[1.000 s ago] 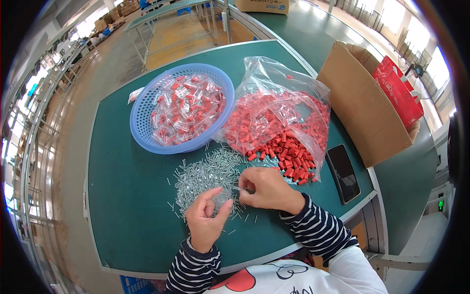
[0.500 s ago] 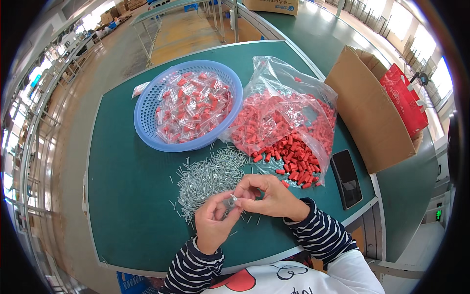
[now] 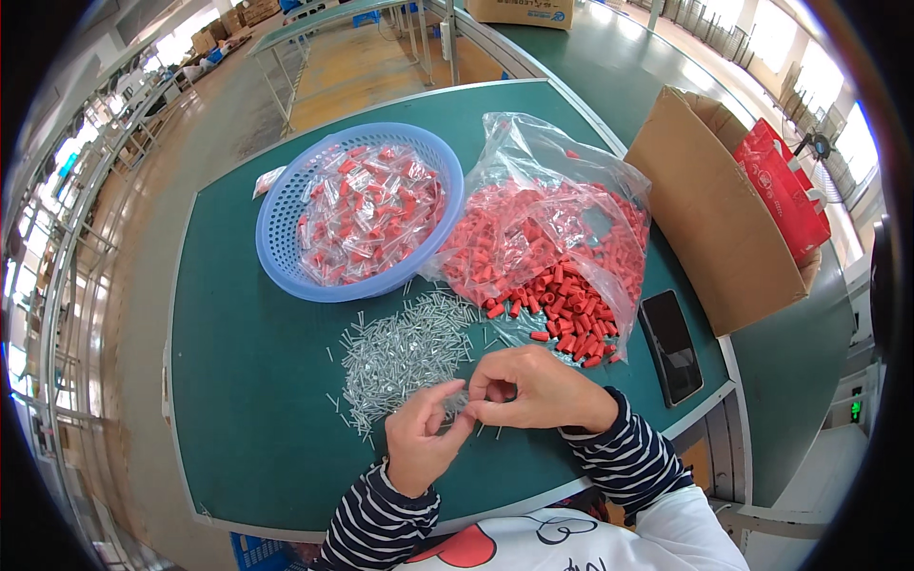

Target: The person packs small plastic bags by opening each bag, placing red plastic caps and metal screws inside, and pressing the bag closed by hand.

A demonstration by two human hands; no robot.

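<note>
My left hand [image 3: 419, 440] and my right hand [image 3: 538, 390] meet at the near edge of a heap of silver screws [image 3: 395, 357]. Between their fingertips is a small clear plastic bag [image 3: 456, 403], largely covered by the fingers. My left hand grips it with thumb and fingers. The right thumb and forefinger are pinched together at its side; anything else inside the pinch is hidden. Behind the screws, a blue perforated basket [image 3: 271, 233] holds many small clear bags with red pieces. Red plastic caps [image 3: 581, 328] spill from a large clear bag [image 3: 519, 143] to the right.
A black phone [image 3: 670, 347] lies near the table's right edge. Beyond it stands an open cardboard box [image 3: 714, 209] with a red bag [image 3: 781, 186] beside its far side. One small filled packet [image 3: 268, 181] rests left of the basket on the green table [image 3: 257, 409].
My right hand has shifted slightly right and its fingers have closed lower, beside the left thumb. A silver piece seen at the fingertips earlier no longer shows. The view has tilted a little.
</note>
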